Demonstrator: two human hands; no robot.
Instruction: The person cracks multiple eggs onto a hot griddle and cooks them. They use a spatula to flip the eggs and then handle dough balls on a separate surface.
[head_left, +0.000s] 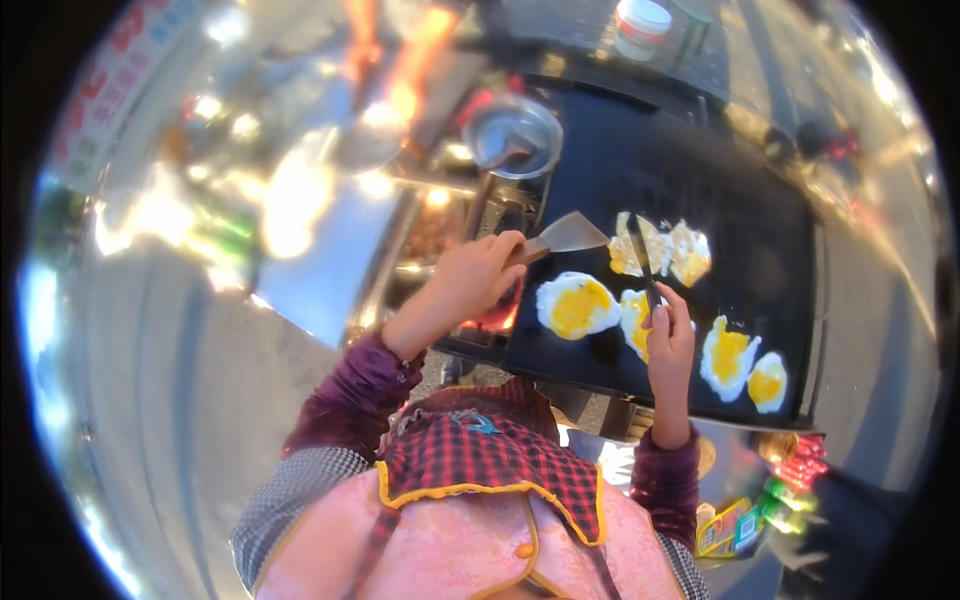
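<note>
My left hand (472, 279) grips the wooden handle of a metal scraper (576, 233), whose wide blade hangs over a black flat griddle (750, 217). In my right hand (670, 339) is a narrow dark utensil (642, 253), perhaps a knife or slim spatula; its far part crosses a browned, folded egg piece (624, 259). Another browned egg piece (690, 253) lies just right of it. Nearer to me, a fried egg (576, 306) with a broken yolk sits at the left. A second egg (634, 319) is partly hidden by my right hand. Two smaller eggs (726, 358) (768, 381) lie at the right.
A metal bowl (517, 154) with a utensil inside stands beyond the griddle's left side. Left of the griddle, a tray (426, 244) holds round brown items. Another person's blurred arms (420, 67) reach in at the top. Packaged goods (731, 529) lie at lower right.
</note>
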